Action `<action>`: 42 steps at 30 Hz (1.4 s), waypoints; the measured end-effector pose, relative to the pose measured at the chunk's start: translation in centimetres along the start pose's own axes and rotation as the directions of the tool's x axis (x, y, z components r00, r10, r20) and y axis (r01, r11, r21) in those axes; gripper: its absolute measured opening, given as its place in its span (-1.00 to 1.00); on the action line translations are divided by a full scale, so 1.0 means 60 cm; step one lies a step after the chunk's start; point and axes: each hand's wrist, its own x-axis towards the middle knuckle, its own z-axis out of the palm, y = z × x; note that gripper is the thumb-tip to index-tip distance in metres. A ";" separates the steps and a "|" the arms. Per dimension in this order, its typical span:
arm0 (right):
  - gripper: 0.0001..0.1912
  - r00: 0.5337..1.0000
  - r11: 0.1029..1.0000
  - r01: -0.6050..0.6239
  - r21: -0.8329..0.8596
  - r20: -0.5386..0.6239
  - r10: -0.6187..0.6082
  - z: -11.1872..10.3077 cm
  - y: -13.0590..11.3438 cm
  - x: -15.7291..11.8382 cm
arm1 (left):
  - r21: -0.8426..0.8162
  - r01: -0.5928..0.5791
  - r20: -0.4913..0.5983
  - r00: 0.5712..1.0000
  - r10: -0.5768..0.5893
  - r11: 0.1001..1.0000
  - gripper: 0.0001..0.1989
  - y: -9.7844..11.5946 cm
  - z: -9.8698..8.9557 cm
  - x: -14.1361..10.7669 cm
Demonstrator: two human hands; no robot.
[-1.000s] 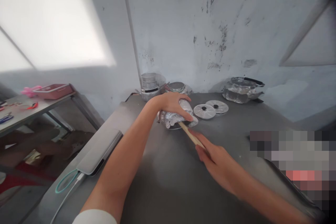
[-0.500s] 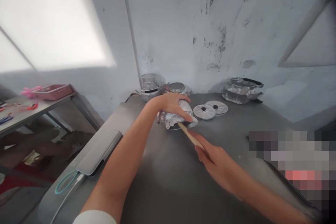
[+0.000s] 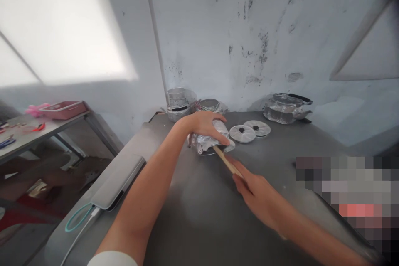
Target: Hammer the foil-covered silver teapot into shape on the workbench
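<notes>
Left hand [image 3: 208,125] lies over the foil-covered vessel [image 3: 203,141], fingers spread across its upper side; vessel is tipped, mouth toward the wearer. Right hand [image 3: 254,185] grips a wooden stick [image 3: 230,165] between thumb and fingers, far end at the mouth; tip hidden. All on the grey counter [image 3: 202,212]. Just right of the vessel: two round discs with dark centres, front disc [image 3: 236,134] overlapping rear disc [image 3: 264,127]. Behind, along the wall [image 3: 199,41]: stacked metal containers [image 3: 177,102], round-topped pot [image 3: 209,103], foil-clad pot [image 3: 282,113] with black handle. Near left edge: pale flat device [image 3: 115,181], cable [image 3: 76,237] plugged in. Pink tray [image 3: 67,111] sits on the side counter [image 3: 28,137].
</notes>
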 end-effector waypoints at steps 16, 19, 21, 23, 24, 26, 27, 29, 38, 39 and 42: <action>-0.45 1.000 1.000 -0.010 0.007 -0.001 0.010 0.002 0.004 0.000 | -0.017 0.017 -0.035 0.999 -0.018 1.000 -0.01 0.001 0.003 0.000; -0.45 1.000 0.999 -0.008 0.033 -0.014 0.009 0.002 0.001 0.001 | -0.019 0.014 -0.030 0.999 -0.014 1.000 0.00 0.003 0.003 -0.001; -0.45 0.999 0.999 -0.016 0.049 -0.040 0.018 0.003 -0.004 -0.001 | -0.020 0.016 -0.028 0.999 -0.017 1.000 0.00 0.003 0.002 -0.002; -0.43 0.998 0.998 -0.020 0.057 -0.054 0.023 0.006 -0.006 -0.002 | -0.020 0.022 -0.028 0.999 -0.023 1.000 0.00 0.003 0.002 -0.002; -0.43 0.998 0.999 -0.023 0.047 -0.049 0.025 0.008 -0.006 -0.003 | -0.020 0.026 -0.027 0.999 -0.027 0.999 0.00 0.003 0.002 -0.002; -0.43 0.999 0.999 -0.031 0.010 -0.019 0.032 0.010 -0.004 -0.003 | -0.022 0.030 -0.025 0.999 -0.031 0.999 0.00 0.003 0.002 -0.002; -0.43 0.999 0.999 -0.032 -0.003 -0.008 0.032 0.011 -0.003 -0.003 | -0.021 0.029 -0.025 0.999 -0.030 0.999 0.00 0.003 0.002 -0.002; -0.43 1.000 1.000 -0.025 0.004 0.006 0.025 0.011 0.000 -0.002 | -0.020 0.019 -0.026 0.999 -0.020 1.000 0.01 0.004 0.002 -0.002; -0.44 0.998 0.998 -0.044 0.051 -0.035 0.046 0.012 -0.001 -0.004 | -0.023 0.024 -0.015 1.000 -0.025 0.999 0.00 0.000 0.004 0.002; -0.44 0.999 0.998 -0.048 0.038 -0.017 0.049 0.013 0.001 -0.003 | -0.022 0.025 -0.015 1.000 -0.025 0.999 0.00 0.000 0.004 0.002; -0.43 0.999 0.999 -0.037 0.021 0.009 0.036 0.015 0.005 0.000 | -0.019 0.024 -0.018 1.000 -0.025 1.000 -0.01 0.000 0.005 0.003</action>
